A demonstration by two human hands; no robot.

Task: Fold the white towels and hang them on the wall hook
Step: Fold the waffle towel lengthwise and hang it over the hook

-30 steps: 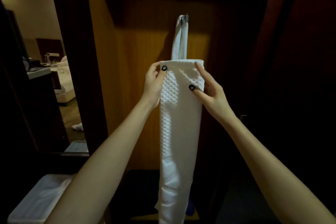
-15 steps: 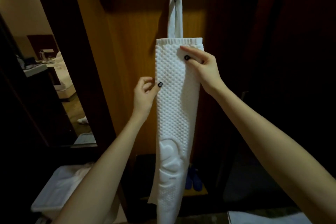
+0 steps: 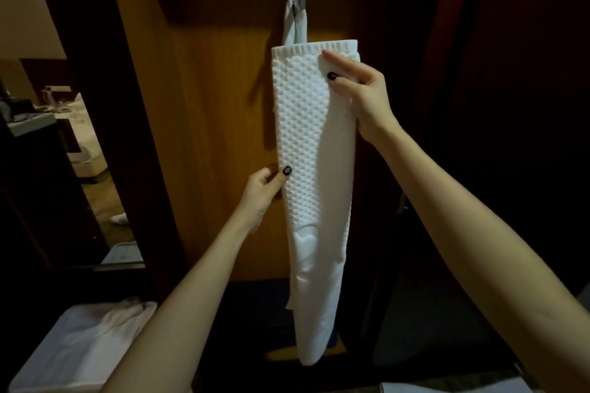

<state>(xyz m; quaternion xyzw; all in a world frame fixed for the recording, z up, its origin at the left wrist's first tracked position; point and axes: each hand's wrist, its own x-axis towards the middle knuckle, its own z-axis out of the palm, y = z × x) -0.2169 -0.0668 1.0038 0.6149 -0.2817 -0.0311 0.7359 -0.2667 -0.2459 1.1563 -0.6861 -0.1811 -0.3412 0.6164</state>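
A long folded white towel [image 3: 314, 175] with a bumpy weave hangs down the wooden panel from a small metal wall hook [image 3: 302, 3]; a narrow white loop [image 3: 295, 24] runs up to the hook. My right hand [image 3: 359, 96] pinches the towel's upper right edge, thumb in front and fingers along the top. My left hand [image 3: 263, 191] pinches the towel's left edge about halfway down, thumb on the front. The towel's lower end hangs free near the floor.
A white bin [image 3: 73, 348] with crumpled white cloth stands at the lower left. A mirror or doorway [image 3: 64, 124] at the left shows a bed and a counter. Dark panels flank the wooden wall. A pale surface edge [image 3: 447, 388] shows at the bottom right.
My left hand has slid down the towel's left edge from the top corner to the middle. My right hand has shifted up to the top right corner. The view has tilted.
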